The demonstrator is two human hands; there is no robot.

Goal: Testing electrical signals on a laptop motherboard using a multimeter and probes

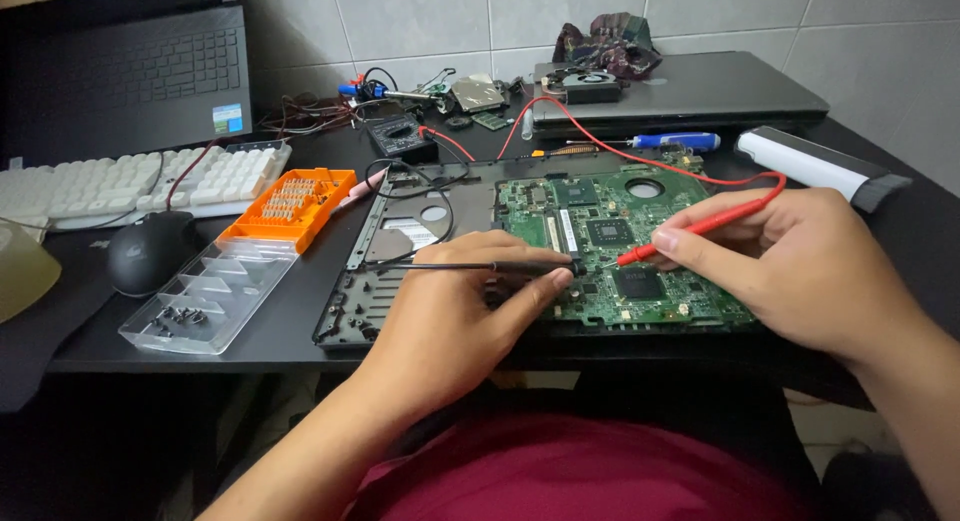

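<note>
Two containers sit at the left of the worktop (300, 346): an orange bit case (293, 206) lies open with rows of metal bits, and touching its near edge a clear compartment tray (205, 299) holds a few small dark screws in its nearest sections; the left hand (455, 321) has its grip pinched on a black probe (500, 267), whose tip touches the green circuit board (625, 246); the right hand (790, 266) pinches a red probe (690, 228), tip also down on the board, close to the black one; the board rests in an opened laptop base (400, 236); behind it lie a black meter (398, 134), a blue-handled screwdriver (675, 141), a closed grey laptop (690, 91); at left stand a white keyboard (110, 181), a black mouse (150, 249), an open dark laptop (130, 71); the worktop is black, against a pale tiled wall (420, 16).
</note>
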